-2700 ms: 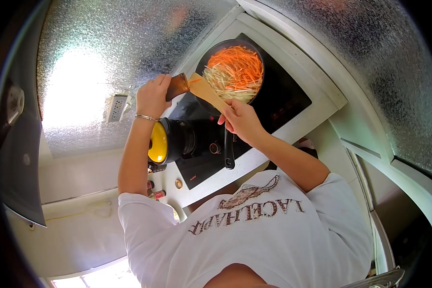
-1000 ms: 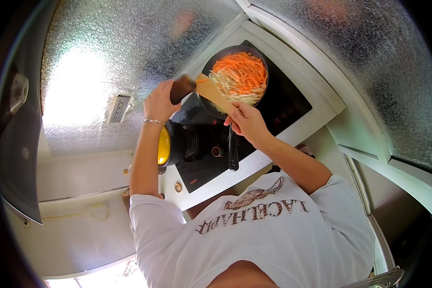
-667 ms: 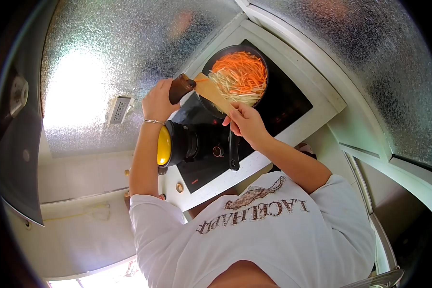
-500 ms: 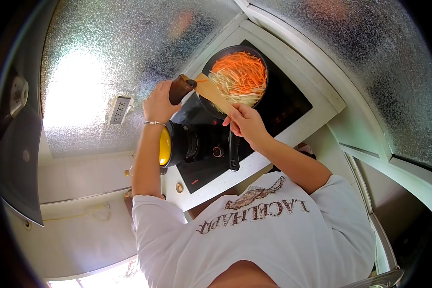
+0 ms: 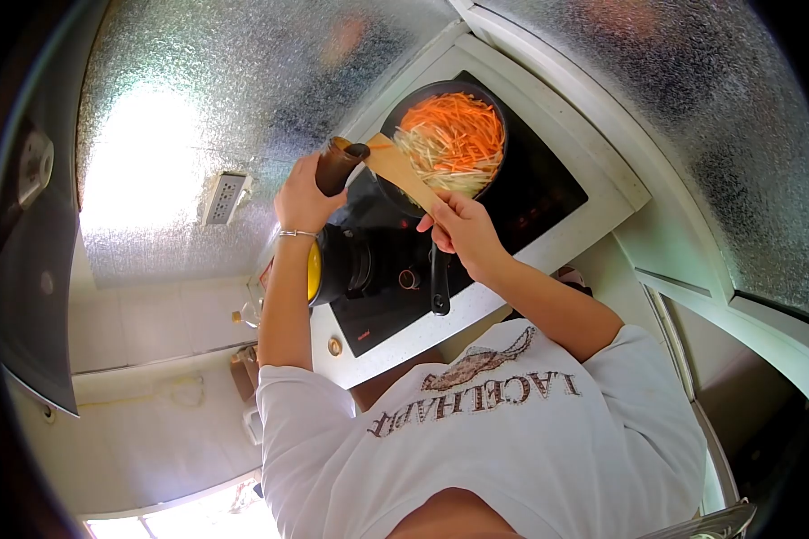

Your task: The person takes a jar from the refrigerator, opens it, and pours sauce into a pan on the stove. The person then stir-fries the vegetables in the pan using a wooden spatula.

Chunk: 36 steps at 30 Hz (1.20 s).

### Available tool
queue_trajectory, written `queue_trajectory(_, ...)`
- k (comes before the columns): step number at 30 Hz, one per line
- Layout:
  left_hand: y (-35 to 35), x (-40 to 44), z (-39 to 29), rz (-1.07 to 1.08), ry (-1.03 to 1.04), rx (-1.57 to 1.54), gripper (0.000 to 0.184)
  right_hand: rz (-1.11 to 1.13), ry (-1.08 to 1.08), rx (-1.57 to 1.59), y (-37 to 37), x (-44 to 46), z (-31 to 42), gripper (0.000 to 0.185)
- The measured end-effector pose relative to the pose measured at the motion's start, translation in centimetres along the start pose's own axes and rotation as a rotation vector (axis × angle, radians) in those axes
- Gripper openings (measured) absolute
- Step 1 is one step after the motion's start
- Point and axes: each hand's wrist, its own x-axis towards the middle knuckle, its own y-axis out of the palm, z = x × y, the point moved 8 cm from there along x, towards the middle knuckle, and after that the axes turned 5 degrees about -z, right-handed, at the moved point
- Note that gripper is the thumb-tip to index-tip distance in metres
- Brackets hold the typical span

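My left hand (image 5: 302, 199) is closed around a dark brown cylindrical container (image 5: 335, 167), tilted so its open mouth faces right. Its contents cannot be made out. My right hand (image 5: 463, 230) grips a flat wooden spatula (image 5: 403, 176) by the handle; the blade lies right at the container's mouth, along the left side of a black frying pan (image 5: 503, 153). Inside the pan, orange shredded carrot (image 5: 463, 126) lies beside pale shredded strips (image 5: 422, 153). The pan's black handle (image 5: 440, 286) points toward me, below my right hand.
The pan stands on a black glass cooktop (image 5: 548, 193) set in a white counter (image 5: 404, 341). A black pot (image 5: 337, 265) with a yellow inside is partly hidden by my left forearm. A power outlet (image 5: 225, 199) is on the foil-like wall, and a clear bottle (image 5: 251, 313) stands further left.
My left hand has shifted slightly right and the brown container has turned, showing more of its mouth. The spatula and right hand have hardly moved.
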Motion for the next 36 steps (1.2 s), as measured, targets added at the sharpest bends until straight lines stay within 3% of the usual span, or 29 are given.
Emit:
queue_trajectory(22, 2.1, -2.0, -0.4, -0.049, -0.153, -0.242, 0.067, -0.039, 0.017, 0.083, -0.6, 0.1, -0.2, 0.015)
queue_trajectory(25, 1.9, -2.3, -0.8, -0.139, -0.097, -0.190, 0.065, -0.010, 0.019, 0.124, -0.6, 0.3, -0.5, 0.016)
queue_trajectory(36, 3.4, -3.6, -1.6, -0.210, -0.225, -0.358, 0.063, -0.027, 0.095, 0.277, -0.8, 0.0, -1.0, 0.014)
